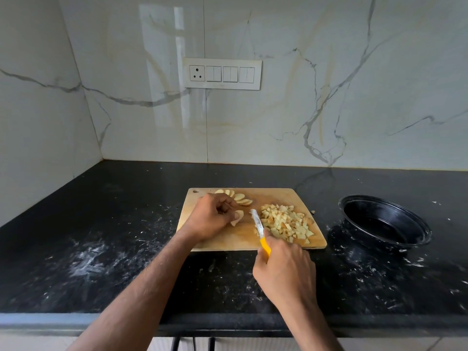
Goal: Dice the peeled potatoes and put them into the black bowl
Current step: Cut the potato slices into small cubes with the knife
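On board (253, 193), your left hand (210, 216) pinches slices (236, 217) steady for cutting; right hand (285, 269) grips knife (258, 225) beside dice (286, 222); bowl (385, 221) waits.

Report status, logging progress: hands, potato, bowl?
Left hand pinches potato slices. Right hand grips yellow-handled knife. Diced pile on wooden board. Black bowl empty.
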A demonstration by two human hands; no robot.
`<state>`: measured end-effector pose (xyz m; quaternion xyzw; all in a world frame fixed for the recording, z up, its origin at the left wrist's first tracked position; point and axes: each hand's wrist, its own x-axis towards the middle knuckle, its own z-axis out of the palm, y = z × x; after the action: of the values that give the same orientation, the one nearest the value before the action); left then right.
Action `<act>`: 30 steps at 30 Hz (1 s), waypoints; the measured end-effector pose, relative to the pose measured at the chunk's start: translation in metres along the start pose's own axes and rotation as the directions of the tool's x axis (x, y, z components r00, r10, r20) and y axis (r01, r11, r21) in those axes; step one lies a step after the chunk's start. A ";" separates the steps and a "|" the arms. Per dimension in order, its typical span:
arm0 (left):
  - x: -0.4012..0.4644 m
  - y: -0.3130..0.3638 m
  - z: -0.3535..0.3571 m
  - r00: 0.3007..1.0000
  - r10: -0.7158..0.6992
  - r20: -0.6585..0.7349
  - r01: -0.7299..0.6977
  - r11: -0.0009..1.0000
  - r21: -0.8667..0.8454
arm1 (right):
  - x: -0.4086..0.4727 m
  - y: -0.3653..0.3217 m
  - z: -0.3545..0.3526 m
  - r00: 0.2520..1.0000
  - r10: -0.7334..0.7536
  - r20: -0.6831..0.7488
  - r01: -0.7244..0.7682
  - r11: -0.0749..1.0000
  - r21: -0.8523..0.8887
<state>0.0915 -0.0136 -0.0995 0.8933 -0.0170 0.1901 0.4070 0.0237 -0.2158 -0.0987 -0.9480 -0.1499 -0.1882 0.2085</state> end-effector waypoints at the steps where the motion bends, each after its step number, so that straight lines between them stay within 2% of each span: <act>1: 0.000 0.001 0.000 1.000 0.005 0.002 -0.005 1.000 -0.013 | 0.000 0.000 0.000 1.000 -0.003 -0.003 0.003 1.000 0.005; 5: -0.002 0.002 -0.002 0.999 0.029 0.020 -0.029 0.999 0.013 | 0.000 0.000 0.001 1.000 -0.027 -0.003 0.027 1.000 0.008; 10: -0.005 0.006 0.000 0.998 -0.015 -0.059 0.018 0.999 0.050 | -0.002 -0.003 0.001 0.999 -0.043 0.006 0.043 0.999 0.011; 16: -0.005 0.010 0.005 0.997 0.026 -0.074 -0.012 0.984 0.177 | -0.003 -0.004 0.000 0.998 -0.067 0.010 0.067 0.998 0.011; 23: 0.002 -0.001 0.005 0.971 0.203 -0.127 -0.152 0.933 0.326 | -0.003 -0.003 0.002 0.997 -0.073 0.004 0.073 0.997 0.013; 27: 0.004 -0.004 0.010 0.937 0.347 -0.023 -0.316 0.876 0.364 | -0.003 -0.003 0.003 0.997 -0.075 -0.002 0.075 0.997 0.011; 30: 0.005 -0.002 0.010 0.931 0.364 -0.016 -0.337 0.878 0.339 | -0.004 -0.003 0.003 0.997 -0.080 0.001 0.080 0.997 0.022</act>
<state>0.1000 -0.0192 -0.1055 0.9225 -0.1301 0.2961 0.2109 0.0202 -0.2129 -0.1019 -0.9391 -0.1900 -0.1937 0.2109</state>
